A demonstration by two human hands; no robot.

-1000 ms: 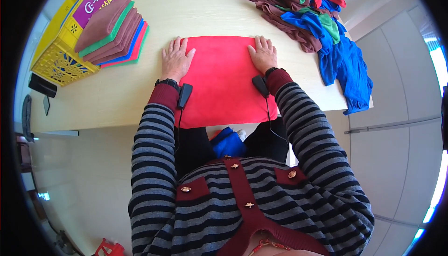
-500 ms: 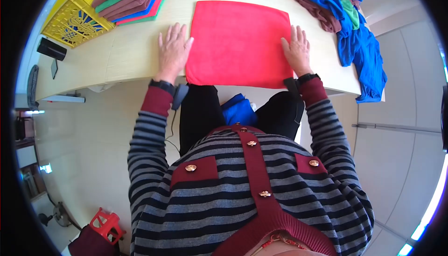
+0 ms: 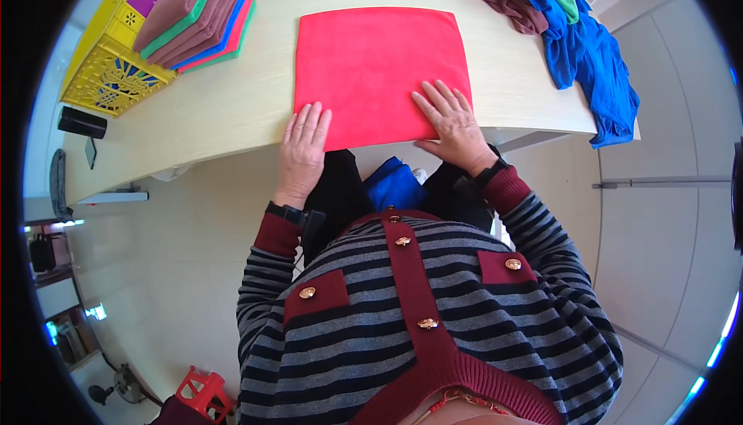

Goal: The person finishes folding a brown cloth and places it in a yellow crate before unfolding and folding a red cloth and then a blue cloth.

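A red cloth lies spread flat on the pale wooden table, its near side at the front edge. My left hand rests with its fingertips on the cloth's near left corner, fingers stretched out. Flat on the near right part of the cloth is my right hand, its fingers spread. Neither hand grips anything.
At the back left, a stack of folded cloths stands against a yellow basket. A black cylinder lies near the left edge. Loose blue, brown and green cloths heap at the right, hanging over the edge.
Both hands have come nearer to me, from beside the cloth onto its near part. The right hand has moved inward over the cloth. The whole view has shifted slightly.
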